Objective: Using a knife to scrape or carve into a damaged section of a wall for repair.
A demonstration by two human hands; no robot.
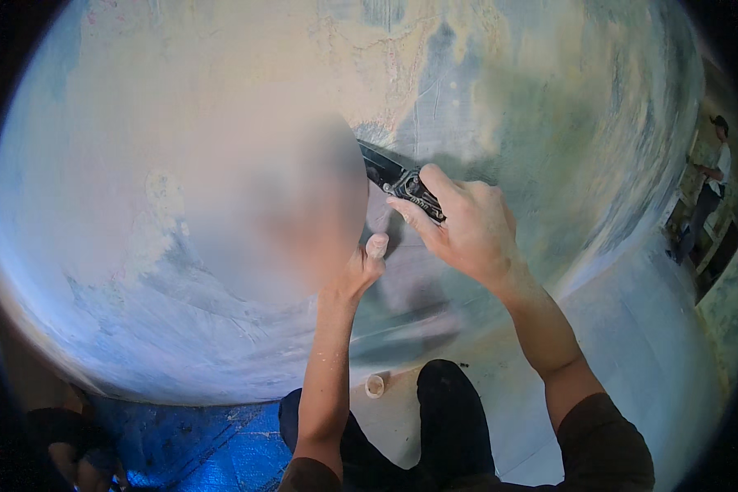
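Black tool (399, 182) gripped by the right hand (476, 225), its tip at or just above a large, mottled curved surface (541, 123); blur hides the left hand's fingers, so its hold cannot be told. Light, even strokes at a shallow angle would probably avoid gouging.

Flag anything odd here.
A smooth, round blur hides much of the left hand, left of the black tool; its surroundings look sharper. The curved surface is blotchy; whether damage or finish, I can't tell.

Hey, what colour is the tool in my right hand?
The tool is mostly black, seen best in the head view.
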